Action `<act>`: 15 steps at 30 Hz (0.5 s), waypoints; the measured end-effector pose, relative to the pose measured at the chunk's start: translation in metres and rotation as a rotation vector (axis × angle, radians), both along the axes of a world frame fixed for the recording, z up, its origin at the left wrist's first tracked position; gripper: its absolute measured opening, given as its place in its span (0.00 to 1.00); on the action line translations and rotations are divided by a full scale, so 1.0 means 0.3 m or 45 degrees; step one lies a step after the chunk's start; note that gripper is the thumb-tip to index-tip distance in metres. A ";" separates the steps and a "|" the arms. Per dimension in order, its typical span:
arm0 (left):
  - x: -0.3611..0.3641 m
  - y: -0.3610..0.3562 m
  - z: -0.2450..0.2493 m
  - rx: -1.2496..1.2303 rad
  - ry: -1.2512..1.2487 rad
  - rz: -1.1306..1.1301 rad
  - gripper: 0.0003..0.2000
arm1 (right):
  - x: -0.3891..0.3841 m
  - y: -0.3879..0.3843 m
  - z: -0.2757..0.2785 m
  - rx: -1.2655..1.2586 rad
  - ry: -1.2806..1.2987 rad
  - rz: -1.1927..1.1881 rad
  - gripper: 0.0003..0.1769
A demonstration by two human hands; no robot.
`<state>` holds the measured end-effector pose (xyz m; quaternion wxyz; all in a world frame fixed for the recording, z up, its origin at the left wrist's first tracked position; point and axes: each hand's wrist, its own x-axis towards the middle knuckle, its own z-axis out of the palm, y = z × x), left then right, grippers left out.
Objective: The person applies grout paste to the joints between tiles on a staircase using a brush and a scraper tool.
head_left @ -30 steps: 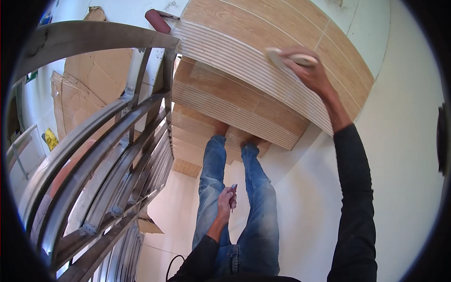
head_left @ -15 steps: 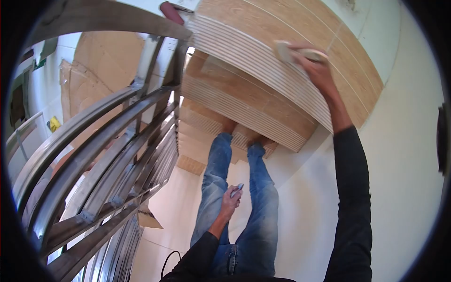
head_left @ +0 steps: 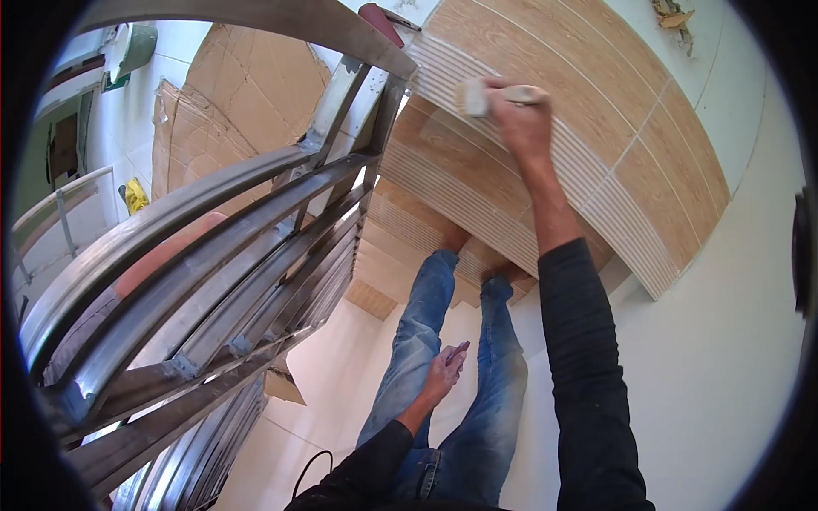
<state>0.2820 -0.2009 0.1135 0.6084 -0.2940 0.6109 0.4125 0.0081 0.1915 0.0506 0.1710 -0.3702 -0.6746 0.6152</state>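
Observation:
I stand on wood-look tiled stairs [head_left: 545, 77] and look down. My right hand [head_left: 521, 119] reaches out and presses a pale sponge block [head_left: 474, 98] against the ribbed white edge of a step [head_left: 596, 183]. My left hand [head_left: 446, 370] hangs low by my jeans [head_left: 426, 341], closed around a small narrow tool [head_left: 457, 351] whose end pokes up past the fingers. Both arms wear black sleeves. My bare feet rest on a lower step [head_left: 477, 260].
A curved steel railing [head_left: 196, 247] runs down the left side. Flattened cardboard [head_left: 239, 94] lies beyond it. A dark red roller [head_left: 381, 21] rests at the top of the stairs. A white wall [head_left: 724, 341] closes the right side. A black cable [head_left: 311, 473] loops below.
My right hand has slid the sponge leftward along the step's ribbed edge. The view has swung, so stairs and railing sit differently. My left hand stays low with the tool.

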 end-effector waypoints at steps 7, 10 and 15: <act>0.025 -0.003 -0.023 0.029 0.020 0.000 0.14 | 0.079 -0.040 0.075 0.082 -0.017 -0.432 0.08; 0.034 -0.020 -0.030 0.059 -0.005 0.113 0.15 | -0.090 -0.077 0.020 -0.247 0.033 -0.264 0.09; 0.020 -0.011 -0.013 0.043 0.029 0.094 0.17 | -0.155 0.150 0.032 0.490 -0.192 -0.380 0.12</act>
